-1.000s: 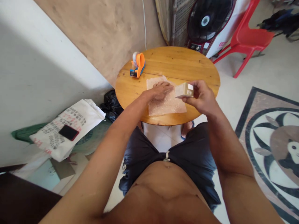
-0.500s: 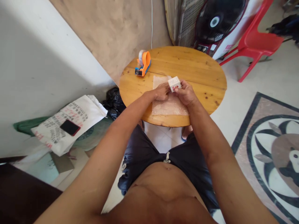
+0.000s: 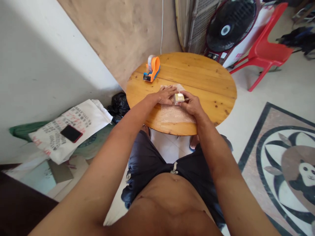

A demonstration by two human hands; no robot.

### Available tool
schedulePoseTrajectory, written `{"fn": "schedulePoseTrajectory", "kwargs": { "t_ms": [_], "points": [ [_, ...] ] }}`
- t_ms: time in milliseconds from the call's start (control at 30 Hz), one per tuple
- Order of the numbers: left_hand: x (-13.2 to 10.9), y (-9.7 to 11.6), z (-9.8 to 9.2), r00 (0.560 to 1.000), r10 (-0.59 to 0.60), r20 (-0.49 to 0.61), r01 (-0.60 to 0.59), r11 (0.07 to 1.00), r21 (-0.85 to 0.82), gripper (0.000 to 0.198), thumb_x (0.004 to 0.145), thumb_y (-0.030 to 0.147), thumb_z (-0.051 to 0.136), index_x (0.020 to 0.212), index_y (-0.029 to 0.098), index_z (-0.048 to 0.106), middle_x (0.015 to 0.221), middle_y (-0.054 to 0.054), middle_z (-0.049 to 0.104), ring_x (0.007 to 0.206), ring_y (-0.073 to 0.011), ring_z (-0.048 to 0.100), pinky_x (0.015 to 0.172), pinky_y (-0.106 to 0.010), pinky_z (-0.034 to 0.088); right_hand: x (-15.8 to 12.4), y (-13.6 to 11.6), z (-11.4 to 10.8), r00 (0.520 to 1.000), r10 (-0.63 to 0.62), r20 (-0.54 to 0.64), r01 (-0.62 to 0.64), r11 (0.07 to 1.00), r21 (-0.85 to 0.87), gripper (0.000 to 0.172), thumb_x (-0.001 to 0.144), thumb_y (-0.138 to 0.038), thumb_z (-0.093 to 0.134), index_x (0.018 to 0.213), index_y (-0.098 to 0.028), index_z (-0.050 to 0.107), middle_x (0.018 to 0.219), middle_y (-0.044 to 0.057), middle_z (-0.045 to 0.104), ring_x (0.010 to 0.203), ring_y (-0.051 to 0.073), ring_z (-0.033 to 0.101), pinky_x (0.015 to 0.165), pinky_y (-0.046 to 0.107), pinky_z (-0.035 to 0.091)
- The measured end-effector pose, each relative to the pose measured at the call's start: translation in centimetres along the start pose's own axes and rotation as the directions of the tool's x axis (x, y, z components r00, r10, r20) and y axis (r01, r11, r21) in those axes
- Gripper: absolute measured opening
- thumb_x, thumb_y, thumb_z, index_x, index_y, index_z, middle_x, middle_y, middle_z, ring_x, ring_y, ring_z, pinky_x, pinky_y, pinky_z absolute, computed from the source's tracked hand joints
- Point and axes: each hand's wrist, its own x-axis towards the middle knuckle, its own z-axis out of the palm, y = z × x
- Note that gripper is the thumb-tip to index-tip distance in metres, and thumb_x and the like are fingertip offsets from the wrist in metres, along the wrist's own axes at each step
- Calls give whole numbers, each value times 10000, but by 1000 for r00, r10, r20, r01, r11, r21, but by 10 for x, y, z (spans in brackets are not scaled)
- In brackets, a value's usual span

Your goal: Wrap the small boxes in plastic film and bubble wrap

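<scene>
Head view, closest to you first: your right hand [image 3: 193, 105] is curled round the small box [image 3: 178, 97], thumb on one side and fingers on the other, gripping it firmly.

– Agreed, and you've got that box low over the bubble wrap [image 3: 176, 115]. I can't tell whether its underside rests on the sheet.

Your left hand [image 3: 165, 95] lies flat and slack, palm down on the wrap, fingers spread, holding nothing. Its fingertips are just beside the box; whether they touch it I can't make out.

– The box you're holding is a little cube-like carton, pale cream on top with a white side. Any print is too small to read.

The wrap under your hands is a clear, roughly square sheet near the close edge of the round wooden table [image 3: 211, 82].

– Farther along your table, on the left, an orange tape dispenser [image 3: 152, 68] stands well apart from the box. Beyond the table are a black fan [image 3: 230, 24] and a red chair [image 3: 268, 52].
</scene>
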Motion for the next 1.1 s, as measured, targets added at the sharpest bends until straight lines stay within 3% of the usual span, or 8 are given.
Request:
{"fn": "schedulePoseTrajectory", "kwargs": {
  "t_ms": [233,833,967,1033,1100],
  "points": [
    [5,-11,-2,999,25,37,-25,1000,3,874,798,441,586,1574,266,227,1684,-102,106,1552,-343,56,1214,-614,60,-5,-5,-8,997,-74,23,77,935,-346,631,743,-432,682,1325,-195,627,1182,121,701,1027,323,631,909,470,510],
    [5,-6,0,1000,3,-3,-3,1000,18,843,799,392,583,1565,300,243,1678,-95,153,1548,-336,101,1209,-623,86,-4,0,-6,994,-93,60,109,908,-405,694,836,-508,621,1446,-195,518,1321,148,647,1155,355,599,1012,505,466],
    [0,-5,6,996,-33,-83,32,999,-12,841,809,367,582,1568,262,235,1679,-114,136,1550,-333,98,1215,-616,77,-4,2,-8,995,-75,61,90,945,-313,814,760,-489,700,1476,-170,483,1385,159,603,1214,363,582,1045,524,455],
    [-8,-4,11,982,-48,-183,46,999,-13,830,819,382,580,1563,220,250,1673,-140,143,1545,-340,119,1219,-593,109,-3,4,-8,998,-45,54,55,978,-200,901,719,-500,735,1503,-164,443,1372,155,611,1214,344,594,1044,506,468],
    [-22,0,18,941,-76,-329,71,997,-26,780,840,384,551,1546,185,286,1657,-159,194,1531,-326,175,1221,-547,164,-2,7,-9,999,-6,53,10,998,-69,963,682,-533,763,1508,-167,432,1333,146,635,1190,327,616,1039,497,479]
  ]
}}
